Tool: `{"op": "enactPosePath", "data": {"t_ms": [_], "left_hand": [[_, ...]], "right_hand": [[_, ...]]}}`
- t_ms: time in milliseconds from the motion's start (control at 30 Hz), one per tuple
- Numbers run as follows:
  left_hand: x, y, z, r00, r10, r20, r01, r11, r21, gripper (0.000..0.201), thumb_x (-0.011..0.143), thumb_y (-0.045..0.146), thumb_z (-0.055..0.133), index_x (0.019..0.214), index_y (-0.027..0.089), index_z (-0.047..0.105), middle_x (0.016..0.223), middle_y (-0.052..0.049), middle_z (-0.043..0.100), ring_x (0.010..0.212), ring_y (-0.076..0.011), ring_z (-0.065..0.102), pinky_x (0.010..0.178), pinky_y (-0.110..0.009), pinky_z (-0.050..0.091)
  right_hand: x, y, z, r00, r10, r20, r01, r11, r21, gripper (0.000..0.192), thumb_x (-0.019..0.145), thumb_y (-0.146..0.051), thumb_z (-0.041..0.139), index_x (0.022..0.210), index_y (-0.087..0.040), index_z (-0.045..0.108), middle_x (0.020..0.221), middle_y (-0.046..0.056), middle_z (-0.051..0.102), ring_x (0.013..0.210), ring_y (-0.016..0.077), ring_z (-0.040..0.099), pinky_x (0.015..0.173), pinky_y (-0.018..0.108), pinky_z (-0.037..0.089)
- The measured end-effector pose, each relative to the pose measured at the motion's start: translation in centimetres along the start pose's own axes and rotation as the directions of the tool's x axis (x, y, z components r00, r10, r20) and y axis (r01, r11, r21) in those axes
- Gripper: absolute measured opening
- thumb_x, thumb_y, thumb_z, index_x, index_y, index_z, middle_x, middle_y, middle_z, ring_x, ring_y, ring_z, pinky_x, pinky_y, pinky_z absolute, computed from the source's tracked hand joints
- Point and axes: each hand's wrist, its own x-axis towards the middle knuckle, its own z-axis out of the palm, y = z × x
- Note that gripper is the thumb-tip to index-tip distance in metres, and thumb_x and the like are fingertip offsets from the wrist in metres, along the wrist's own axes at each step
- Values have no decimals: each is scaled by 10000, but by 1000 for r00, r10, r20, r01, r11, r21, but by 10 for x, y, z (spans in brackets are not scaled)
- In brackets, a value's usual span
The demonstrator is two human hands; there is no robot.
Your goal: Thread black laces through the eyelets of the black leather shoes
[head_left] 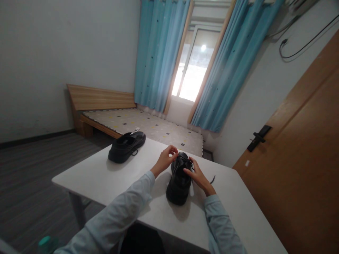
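Observation:
A black lace-up shoe (179,183) stands on the white table (233,211), toe pointing toward me. My left hand (166,158) pinches a black lace at the shoe's far left side, fingers closed on it. On the right side of the shoe's top rests my right hand (198,177), its fingers on the laces. A loose lace end (212,179) trails onto the table to the right. A second black shoe (127,146) lies apart at the table's far left corner, untouched.
Beyond the table stands a low wooden bed (111,113) with a patterned mattress, under blue curtains (159,56) and a bright window. A wooden door (304,158) with a black handle is on the right. A teal-capped bottle (45,242) sits at bottom left.

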Motion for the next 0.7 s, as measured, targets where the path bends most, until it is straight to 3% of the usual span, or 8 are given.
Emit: {"op": "enactPosePath", "data": {"t_ms": [133, 367, 500, 700], "left_hand": [[0, 3, -7, 1000, 16, 20, -20, 980, 199, 104, 759, 261, 581, 806, 170, 560, 819, -17, 617, 722, -120, 561, 632, -232, 478], [0, 4, -12, 990, -15, 141, -38, 930, 366, 127, 702, 206, 652, 825, 187, 626, 813, -14, 678, 721, -140, 608, 701, -260, 483], [0, 2, -14, 987, -7, 159, -70, 878, 474, 103, 718, 189, 642, 819, 205, 657, 795, -15, 689, 746, -159, 616, 726, -269, 471], [0, 2, -19, 982, -11, 187, -87, 858, 506, 97, 738, 219, 641, 822, 212, 688, 784, -21, 697, 724, -165, 616, 707, -259, 449]], "right_hand": [[0, -2, -1, 1000, 4, 7, -4, 1000, -7, 743, 700, -491, 641, 1320, -185, 369, 1328, 123, 452, 1249, 275, 400, 1069, 451, 277], [-1, -6, -1, 1000, 5, -6, -5, 1000, 1, 733, 688, -499, 644, 1307, -196, 393, 1326, 116, 462, 1247, 279, 406, 1060, 456, 291], [0, -7, -1, 1000, 14, -15, -14, 1000, 1, 741, 678, -502, 650, 1304, -196, 400, 1321, 119, 467, 1238, 282, 415, 1056, 460, 296], [0, -7, -2, 1000, 18, -13, -18, 1000, 1, 744, 679, -498, 650, 1304, -185, 396, 1326, 125, 461, 1241, 280, 410, 1057, 456, 294]]}}
